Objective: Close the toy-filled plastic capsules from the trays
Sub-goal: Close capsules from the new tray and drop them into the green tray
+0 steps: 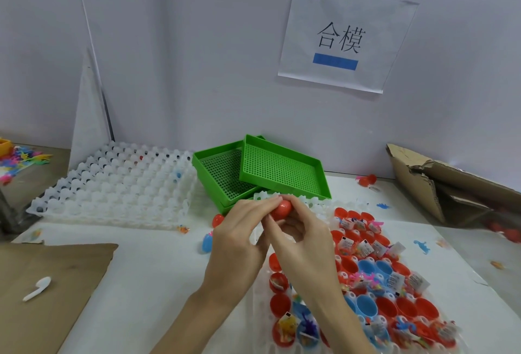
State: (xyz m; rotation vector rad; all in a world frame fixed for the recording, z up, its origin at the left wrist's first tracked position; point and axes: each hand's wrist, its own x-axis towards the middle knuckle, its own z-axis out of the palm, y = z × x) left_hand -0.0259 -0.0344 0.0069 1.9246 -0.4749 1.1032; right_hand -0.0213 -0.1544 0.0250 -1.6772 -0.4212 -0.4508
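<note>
A red capsule [282,208] is held above the table between both hands. My left hand [244,229] pinches its left side with fingertips on top, and my right hand [301,231] curls round it from below and the right. Beneath my arms lies a translucent tray [324,207] holding several open red capsule halves [387,307] and blue capsule halves [368,304], many filled with small toys and paper slips. A closed red capsule [217,219] and a blue capsule [207,242] lie on the white table left of my hands.
Two green perforated trays [270,167] sit stacked behind my hands. A stack of empty translucent trays [118,181] lies back left. Torn cardboard box [451,184] at right, brown cardboard sheet [50,283] with a white spoon [38,287] front left. Loose toys [19,157] far left.
</note>
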